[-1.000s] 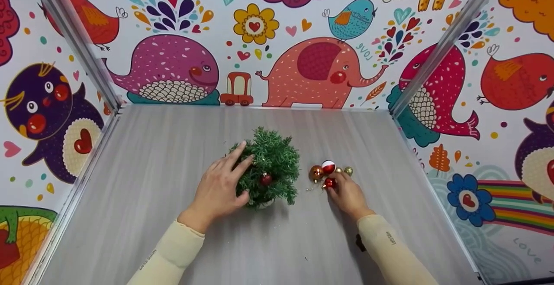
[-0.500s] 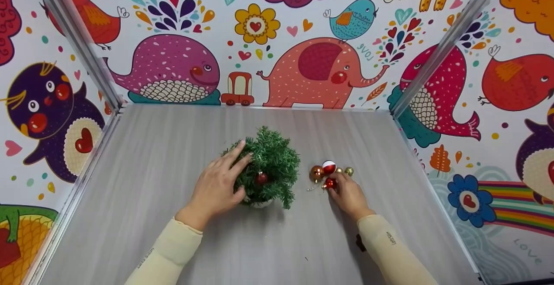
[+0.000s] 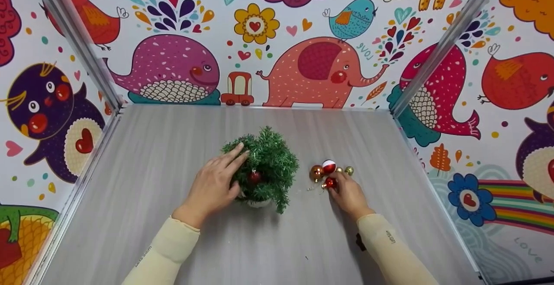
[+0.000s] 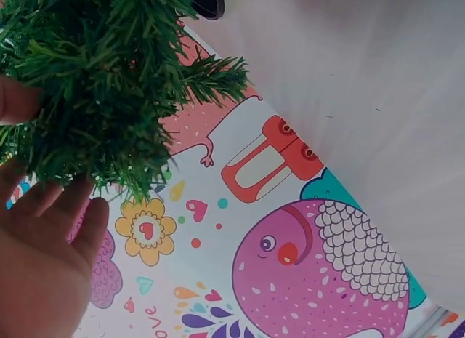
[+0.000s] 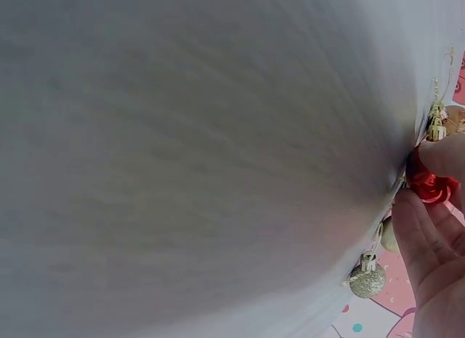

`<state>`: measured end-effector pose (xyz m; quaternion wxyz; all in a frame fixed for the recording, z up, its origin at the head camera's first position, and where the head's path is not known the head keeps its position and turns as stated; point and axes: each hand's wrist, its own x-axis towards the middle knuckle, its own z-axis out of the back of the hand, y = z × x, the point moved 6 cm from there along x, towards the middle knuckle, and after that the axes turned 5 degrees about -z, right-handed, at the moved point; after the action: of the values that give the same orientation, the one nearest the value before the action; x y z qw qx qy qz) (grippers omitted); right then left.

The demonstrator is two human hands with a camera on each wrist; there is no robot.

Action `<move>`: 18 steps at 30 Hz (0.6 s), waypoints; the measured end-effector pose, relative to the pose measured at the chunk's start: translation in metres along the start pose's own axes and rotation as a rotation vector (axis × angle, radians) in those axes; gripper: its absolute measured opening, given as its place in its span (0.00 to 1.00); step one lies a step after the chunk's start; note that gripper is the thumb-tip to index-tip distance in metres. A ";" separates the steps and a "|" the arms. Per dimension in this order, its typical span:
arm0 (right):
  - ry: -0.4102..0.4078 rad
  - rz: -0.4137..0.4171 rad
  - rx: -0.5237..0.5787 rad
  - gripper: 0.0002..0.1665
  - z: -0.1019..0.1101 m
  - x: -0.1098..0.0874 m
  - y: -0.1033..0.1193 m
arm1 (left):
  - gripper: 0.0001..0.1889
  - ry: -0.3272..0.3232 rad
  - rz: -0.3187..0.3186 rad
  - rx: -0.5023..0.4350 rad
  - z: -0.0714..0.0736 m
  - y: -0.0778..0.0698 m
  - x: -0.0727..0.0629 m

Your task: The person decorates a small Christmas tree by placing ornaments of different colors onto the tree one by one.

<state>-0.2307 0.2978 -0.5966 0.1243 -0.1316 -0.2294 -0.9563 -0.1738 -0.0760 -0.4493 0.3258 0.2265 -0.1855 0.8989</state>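
A small green Christmas tree (image 3: 275, 159) in a pale pot (image 3: 259, 204) stands mid-table, a dark red bauble (image 3: 254, 176) hanging on its near side. My left hand (image 3: 212, 185) holds the tree from the left, foliage (image 4: 94, 113) between thumb and fingers; the fingertips are partly hidden in the needles. To the tree's right, my right hand (image 3: 349, 195) pinches a shiny red bauble (image 5: 429, 179) between thumb and fingers, low at the tabletop. Around it lie a copper bauble (image 3: 316, 173), a red-and-white bauble (image 3: 329, 166) and small gold ones, including a glittery gold bauble (image 5: 368, 280).
The grey wood-grain table (image 3: 164, 146) is enclosed by printed cartoon walls (image 3: 303, 16) with metal posts (image 3: 450, 42) at the back corners. A tiny dark scrap (image 3: 306, 257) lies near the front.
The tree has turned under my left hand, its hanging red bauble shifting left. My left hand has drifted slightly left. The right hand and its bauble stay in place.
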 end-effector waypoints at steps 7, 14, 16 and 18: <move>-0.012 0.013 -0.003 0.23 -0.001 0.000 0.001 | 0.40 -0.014 0.013 -0.020 0.000 0.003 -0.002; -0.032 0.015 -0.008 0.24 -0.001 -0.001 -0.002 | 0.40 -0.010 0.036 -0.029 -0.001 0.002 -0.003; -0.047 0.012 0.003 0.25 0.002 -0.002 -0.001 | 0.40 -0.010 0.040 -0.036 -0.001 0.002 -0.003; -0.061 0.008 0.024 0.25 0.006 -0.003 0.001 | 0.39 -0.013 0.038 -0.040 -0.001 0.002 -0.003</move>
<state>-0.2262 0.3004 -0.5918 0.1227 -0.1602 -0.2443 -0.9485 -0.1730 -0.0784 -0.4524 0.3119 0.2223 -0.2101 0.8996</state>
